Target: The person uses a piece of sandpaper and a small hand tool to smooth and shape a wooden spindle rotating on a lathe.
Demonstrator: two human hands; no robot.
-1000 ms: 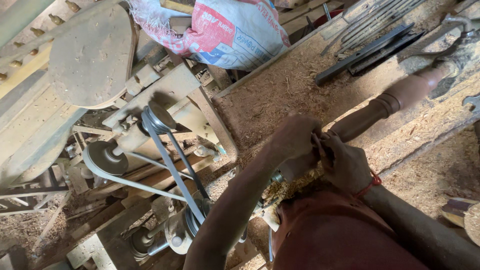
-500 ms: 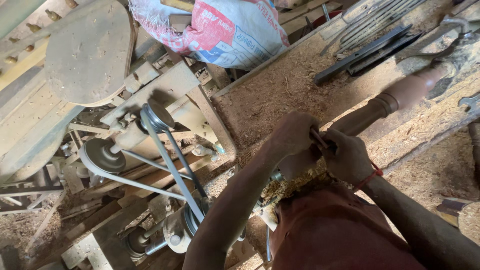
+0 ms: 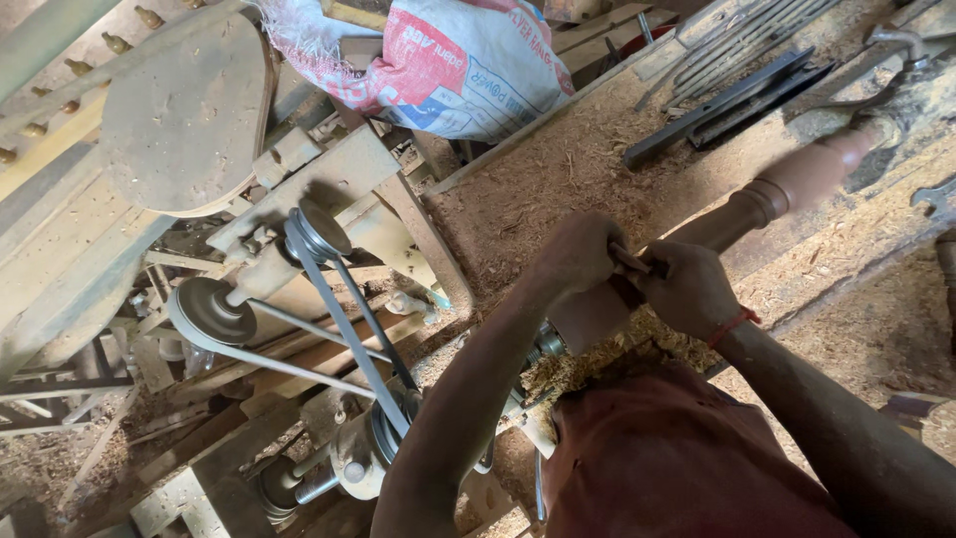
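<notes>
Head view: a person bends over a wood lathe, both hands closed on a dark turning tool (image 3: 637,264) held against a reddish-brown wooden spindle (image 3: 767,199) that lies slanting from centre to upper right across a sawdust-covered bench (image 3: 538,189). The left hand (image 3: 580,251) grips the tool with its fingers curled tight together over it; the right hand (image 3: 690,289), a red thread at its wrist, wraps the tool from the other side, knuckles up and fingers pressed shut. Pale shavings (image 3: 573,364) heap just below the hands. To the left, grey drive belts (image 3: 339,319) run over pulleys (image 3: 207,311) on a worn wooden frame. A white and red sack (image 3: 448,60) sits at the top, with long dark metal bars (image 3: 727,100) lying on the bench at upper right
</notes>
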